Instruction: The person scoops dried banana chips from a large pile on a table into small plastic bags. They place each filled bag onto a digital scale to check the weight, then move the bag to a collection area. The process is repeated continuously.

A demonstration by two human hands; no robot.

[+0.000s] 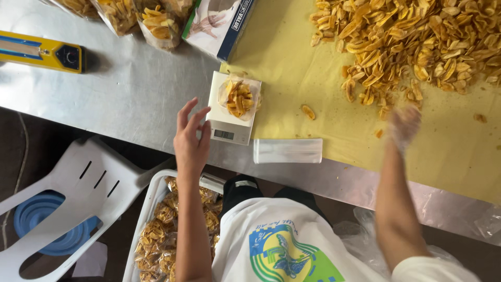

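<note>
My left hand (pixel 190 138) hovers with fingers spread just left of a small white scale (pixel 227 127), holding nothing. An open clear bag of yellow chips (pixel 239 97) sits on the scale's platform. My right hand (pixel 403 127), gloved in thin plastic and blurred by motion, is over the yellow paper (pixel 292 62) just below a big heap of loose chips (pixel 417 42); whether it holds chips I cannot tell. A stack of flat clear bags (pixel 288 150) lies between my hands at the table's near edge.
Filled chip bags (pixel 135 18) and a glove box (pixel 222 23) stand at the back. A yellow tool (pixel 42 51) lies far left. Below the steel table (pixel 120 94) are a white crate of packed chip bags (pixel 167 230) and a white plastic chair (pixel 68 198).
</note>
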